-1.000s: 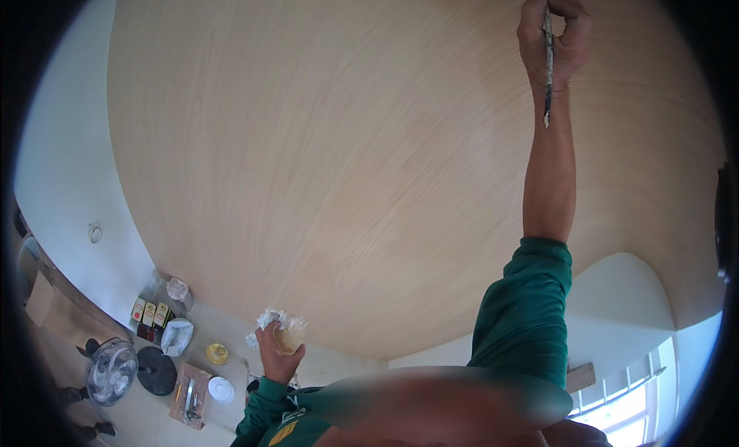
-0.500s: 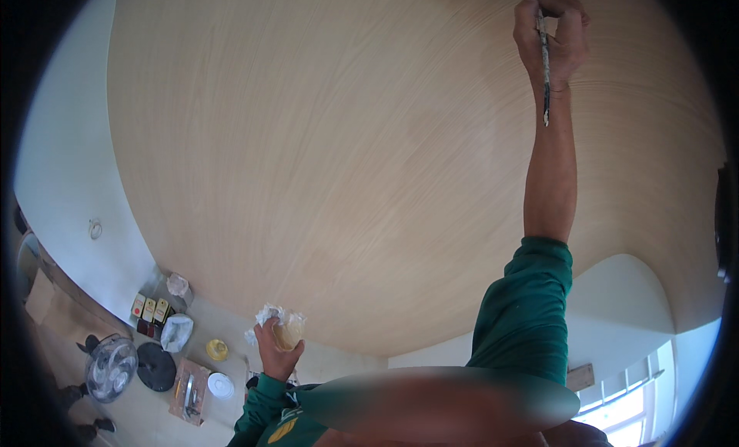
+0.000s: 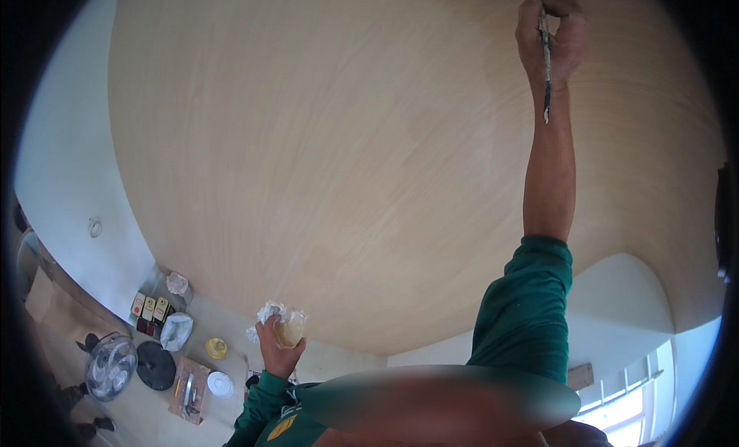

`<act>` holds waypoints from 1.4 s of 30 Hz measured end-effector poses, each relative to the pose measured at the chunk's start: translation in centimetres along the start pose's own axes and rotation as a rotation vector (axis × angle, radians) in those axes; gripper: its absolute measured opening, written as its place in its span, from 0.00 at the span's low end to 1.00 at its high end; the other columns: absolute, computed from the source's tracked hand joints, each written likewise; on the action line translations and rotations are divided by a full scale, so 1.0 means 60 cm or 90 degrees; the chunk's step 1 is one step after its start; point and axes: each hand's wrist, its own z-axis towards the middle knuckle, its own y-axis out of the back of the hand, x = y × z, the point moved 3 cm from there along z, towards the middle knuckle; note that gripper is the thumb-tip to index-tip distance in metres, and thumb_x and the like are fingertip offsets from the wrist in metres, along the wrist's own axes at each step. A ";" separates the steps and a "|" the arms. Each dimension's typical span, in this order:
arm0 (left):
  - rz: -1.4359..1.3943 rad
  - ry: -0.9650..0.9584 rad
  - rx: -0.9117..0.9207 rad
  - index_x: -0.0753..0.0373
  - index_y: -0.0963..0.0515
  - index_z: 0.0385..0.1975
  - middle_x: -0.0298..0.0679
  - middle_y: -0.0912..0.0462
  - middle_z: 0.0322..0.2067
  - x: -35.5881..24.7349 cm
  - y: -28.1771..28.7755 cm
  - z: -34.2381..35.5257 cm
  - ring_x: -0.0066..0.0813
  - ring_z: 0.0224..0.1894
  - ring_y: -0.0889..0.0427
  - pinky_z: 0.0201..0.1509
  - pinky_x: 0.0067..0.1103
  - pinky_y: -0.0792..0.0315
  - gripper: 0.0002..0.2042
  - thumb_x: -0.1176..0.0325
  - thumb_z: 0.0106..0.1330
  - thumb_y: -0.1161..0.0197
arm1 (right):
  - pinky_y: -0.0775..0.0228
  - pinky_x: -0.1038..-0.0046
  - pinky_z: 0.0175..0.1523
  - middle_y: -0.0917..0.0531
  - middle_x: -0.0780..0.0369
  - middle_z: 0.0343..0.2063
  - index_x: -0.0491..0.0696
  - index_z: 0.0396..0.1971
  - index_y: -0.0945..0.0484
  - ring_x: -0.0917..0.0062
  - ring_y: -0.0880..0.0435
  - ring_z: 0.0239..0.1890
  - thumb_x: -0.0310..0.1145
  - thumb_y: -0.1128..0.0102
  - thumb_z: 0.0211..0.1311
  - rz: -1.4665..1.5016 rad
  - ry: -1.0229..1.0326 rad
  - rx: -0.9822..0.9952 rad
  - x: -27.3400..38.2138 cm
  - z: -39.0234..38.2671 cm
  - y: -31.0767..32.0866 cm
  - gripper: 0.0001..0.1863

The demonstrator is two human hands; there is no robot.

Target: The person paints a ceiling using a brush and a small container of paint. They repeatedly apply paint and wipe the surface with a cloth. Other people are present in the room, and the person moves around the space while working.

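Observation:
High at the upper right, my right hand is raised to the pale wood-grain panel. Its fingers pinch a thin paintbrush with a paint-smeared dark handle; the brush's far tip is cut off by the top edge. Low at the left of my body, my left hand is wrapped round a clear plastic cup with pale tan stuff in it. A crumpled white tissue or rag is squeezed against the cup in the same hand.
On the floor at lower left stand a fan, a dark round disc, a tray with tools, a white lid, a yellow bowl, a white bag and several small tins. A window glows at lower right.
The cup in my left hand is tilted slightly differently. My right hand and the paintbrush have shifted only a little.

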 end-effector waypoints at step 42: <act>-0.014 0.033 -0.045 0.65 0.31 0.58 0.52 0.31 0.50 -0.018 -0.012 -0.003 0.56 0.55 0.28 0.62 0.41 0.31 0.37 0.73 0.44 0.23 | 0.22 0.73 0.40 0.15 0.61 0.31 0.44 0.34 0.23 0.74 0.17 0.33 0.25 0.26 0.58 -0.059 0.020 0.026 -0.036 -0.048 -0.007 0.11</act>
